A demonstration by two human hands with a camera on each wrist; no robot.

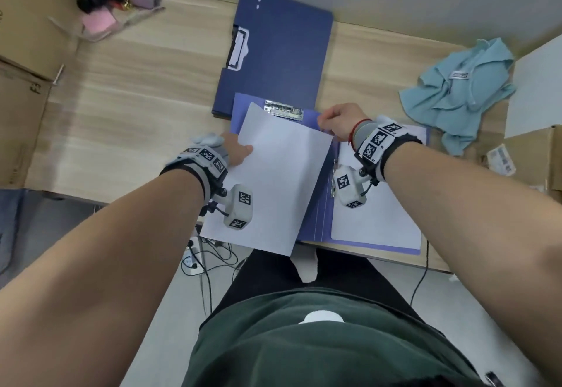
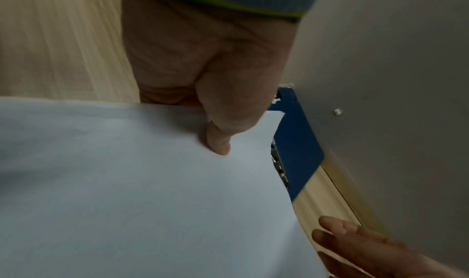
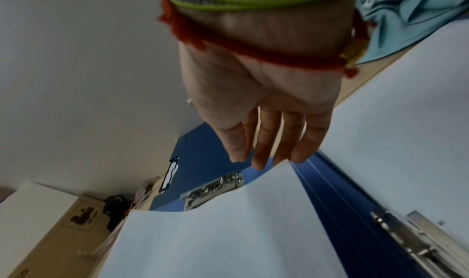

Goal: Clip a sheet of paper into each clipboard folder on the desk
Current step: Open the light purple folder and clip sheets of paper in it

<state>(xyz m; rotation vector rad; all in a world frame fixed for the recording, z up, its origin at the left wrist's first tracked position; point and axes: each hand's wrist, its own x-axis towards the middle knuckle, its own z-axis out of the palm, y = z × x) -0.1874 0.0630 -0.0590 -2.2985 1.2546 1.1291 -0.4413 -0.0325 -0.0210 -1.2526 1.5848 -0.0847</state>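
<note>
Holding one sheet [image 1: 273,180], left hand [image 1: 235,151] pinches, right hand's [image 1: 340,122] straight fingers touch; two folders [image 1: 279,52].

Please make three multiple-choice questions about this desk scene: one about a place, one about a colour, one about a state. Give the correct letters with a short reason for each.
1. Where does the closed folder lie?
A. Beyond the open folder
B. On the floor
C. Under the cloth

2. What colour is the crumpled cloth?
A. Red
B. Light blue
C. Black

3. What is the state of the sheet?
A. Clamped under the top clip
B. Crumpled
C. Held loose, short of the clip

Answers: 1 A, it lies farther up the desk. 2 B, it is pale blue. 3 C, the left hand pinches the sheet's edge, the right hand touches its corner, and the clip is uncovered.
</note>
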